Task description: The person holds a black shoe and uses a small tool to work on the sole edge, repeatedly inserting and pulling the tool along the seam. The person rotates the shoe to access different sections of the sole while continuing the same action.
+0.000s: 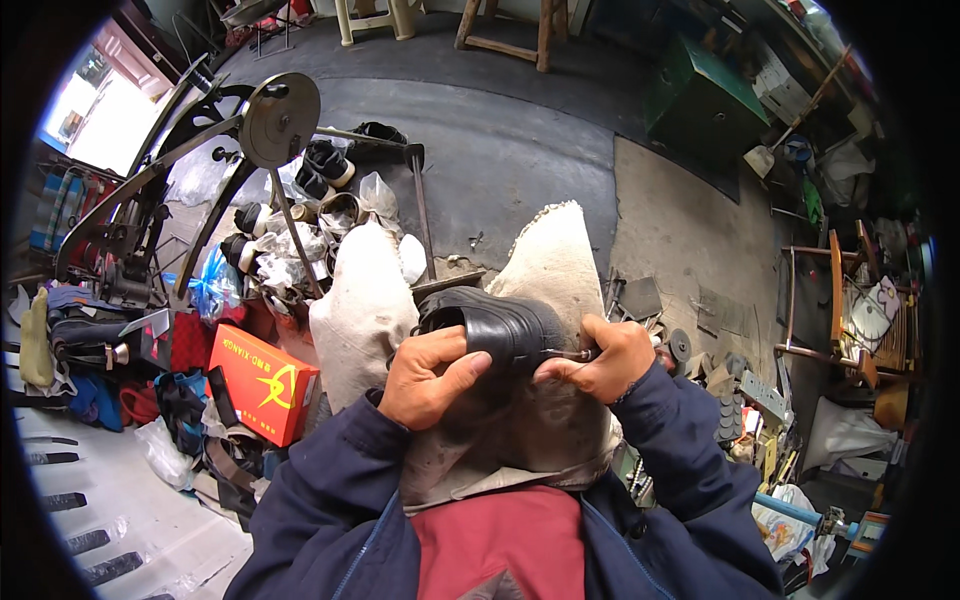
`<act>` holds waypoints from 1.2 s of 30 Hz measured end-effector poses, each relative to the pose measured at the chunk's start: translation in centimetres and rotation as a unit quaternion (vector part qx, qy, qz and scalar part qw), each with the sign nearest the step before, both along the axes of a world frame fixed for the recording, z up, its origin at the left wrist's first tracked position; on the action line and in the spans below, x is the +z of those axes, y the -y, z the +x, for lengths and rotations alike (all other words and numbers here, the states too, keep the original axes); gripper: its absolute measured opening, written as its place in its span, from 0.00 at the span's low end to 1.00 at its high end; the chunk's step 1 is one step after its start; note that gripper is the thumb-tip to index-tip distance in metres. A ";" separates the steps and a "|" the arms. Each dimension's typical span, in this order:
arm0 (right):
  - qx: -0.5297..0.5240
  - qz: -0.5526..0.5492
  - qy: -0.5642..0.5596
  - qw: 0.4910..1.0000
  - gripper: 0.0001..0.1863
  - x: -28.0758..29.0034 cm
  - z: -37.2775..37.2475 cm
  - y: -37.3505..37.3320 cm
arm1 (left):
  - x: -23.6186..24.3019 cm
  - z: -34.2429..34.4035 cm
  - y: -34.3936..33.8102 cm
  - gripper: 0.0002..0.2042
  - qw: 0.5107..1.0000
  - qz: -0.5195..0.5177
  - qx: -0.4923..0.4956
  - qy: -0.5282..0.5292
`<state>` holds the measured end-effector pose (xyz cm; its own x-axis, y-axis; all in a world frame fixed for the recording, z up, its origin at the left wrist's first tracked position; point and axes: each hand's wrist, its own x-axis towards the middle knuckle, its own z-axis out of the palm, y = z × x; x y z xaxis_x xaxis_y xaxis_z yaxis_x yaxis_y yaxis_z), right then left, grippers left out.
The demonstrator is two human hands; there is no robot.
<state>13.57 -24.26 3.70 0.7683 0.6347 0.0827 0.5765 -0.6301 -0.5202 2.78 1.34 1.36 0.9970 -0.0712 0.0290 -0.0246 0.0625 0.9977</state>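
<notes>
A black leather shoe [505, 330] lies on its side across my lap, over a pale cloth apron [365, 285]. My left hand [432, 375] grips the shoe at its opening, fingers reaching inside and thumb outside. In my right hand [605, 358] is an awl [572, 353] with a thin metal shaft and a dark handle, mostly covered by the fist. The shaft points left and meets the shoe near the edge of its sole. Whether its tip has gone into the shoe I cannot tell.
A hand-cranked sewing machine [280, 120] stands at the far left, with shoes and plastic bags below it. An orange-red box [262, 385] lies left of my knee. Tools and scraps [740, 400] crowd the right side. A green cabinet [705, 100] stands far right.
</notes>
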 end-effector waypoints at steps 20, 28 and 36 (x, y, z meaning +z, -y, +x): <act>-0.003 0.678 -0.524 0.516 0.13 0.9 -4.2 0.0 | -1.5 0.5 0.4 0.12 0.969 -0.209 0.056 -0.118; -0.095 0.377 -0.220 0.895 0.24 -1.0 -5.0 -0.5 | -0.9 0.7 0.4 0.12 0.985 -0.141 0.044 -0.088; -0.099 0.248 -0.111 0.957 0.34 -1.2 -4.0 -5.0 | 3.6 -2.7 -4.1 0.11 0.913 0.396 0.090 0.029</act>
